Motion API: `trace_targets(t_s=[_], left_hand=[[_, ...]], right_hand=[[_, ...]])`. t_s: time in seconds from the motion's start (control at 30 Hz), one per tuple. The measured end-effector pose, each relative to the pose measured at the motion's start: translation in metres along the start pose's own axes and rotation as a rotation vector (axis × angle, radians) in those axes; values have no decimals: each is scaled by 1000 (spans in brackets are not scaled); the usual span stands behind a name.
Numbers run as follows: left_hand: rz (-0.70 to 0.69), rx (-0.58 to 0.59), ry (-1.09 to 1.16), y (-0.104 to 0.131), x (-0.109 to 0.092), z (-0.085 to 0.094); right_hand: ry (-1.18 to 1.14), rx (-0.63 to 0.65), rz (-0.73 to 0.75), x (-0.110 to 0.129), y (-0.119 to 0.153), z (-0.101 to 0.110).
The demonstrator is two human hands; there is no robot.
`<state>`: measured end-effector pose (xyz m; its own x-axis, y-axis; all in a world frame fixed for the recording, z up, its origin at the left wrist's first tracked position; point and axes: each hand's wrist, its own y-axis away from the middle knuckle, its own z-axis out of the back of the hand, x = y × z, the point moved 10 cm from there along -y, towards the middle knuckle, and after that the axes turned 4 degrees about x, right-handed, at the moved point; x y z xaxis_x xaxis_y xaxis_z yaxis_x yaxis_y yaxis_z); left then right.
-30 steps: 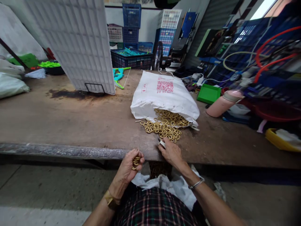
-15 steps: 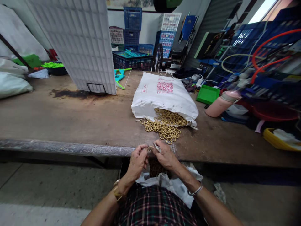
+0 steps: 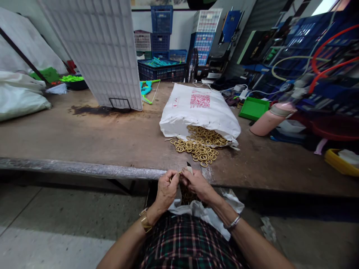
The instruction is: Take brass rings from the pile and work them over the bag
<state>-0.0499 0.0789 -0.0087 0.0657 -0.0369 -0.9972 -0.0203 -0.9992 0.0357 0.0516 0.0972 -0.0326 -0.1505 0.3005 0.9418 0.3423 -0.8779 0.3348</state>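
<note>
My left hand [image 3: 167,188] pinches a small brass-coloured ring [image 3: 180,173] at the table's front edge. Close against it, my right hand [image 3: 198,185] grips a small knife [image 3: 189,164] with a dark pointed blade and a pale handle; its thumb is at the ring. Fingers partly hide the ring. Just beyond my hands, a pile of similar rings [image 3: 200,152] spills from the mouth of a white woven bag [image 3: 182,101] with red print. Below my hands, more rings [image 3: 187,197] lie in an open white sack [image 3: 200,210] at my lap.
A tall white ridged panel [image 3: 98,52] stands on the table [image 3: 84,138] at left. To the right are a green tray [image 3: 254,108], a pink bottle [image 3: 266,122] and a yellow basket [image 3: 338,163]. Stacked crates [image 3: 161,22] and a dark crate of turquoise pieces [image 3: 162,71] stand behind.
The knife's blade has swung up and now points away from me, clear of the ring. My hands stay together at the table edge; the view has shifted slightly.
</note>
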Motion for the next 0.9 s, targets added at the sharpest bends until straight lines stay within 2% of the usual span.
trace_targets(t_s=[0.27, 0.43, 0.7, 0.83, 0.9], left_hand=[[276, 121, 206, 12, 25, -20], [319, 167, 241, 19, 26, -31], [352, 250, 374, 22, 23, -52], [334, 239, 385, 18, 21, -58], [314, 225, 350, 15, 19, -58]], right_hand=[[233, -152, 153, 19, 10, 16], [199, -107, 171, 19, 17, 15], [181, -104, 215, 19, 22, 32], [381, -206, 263, 26, 31, 45], [521, -185, 295, 27, 36, 40]])
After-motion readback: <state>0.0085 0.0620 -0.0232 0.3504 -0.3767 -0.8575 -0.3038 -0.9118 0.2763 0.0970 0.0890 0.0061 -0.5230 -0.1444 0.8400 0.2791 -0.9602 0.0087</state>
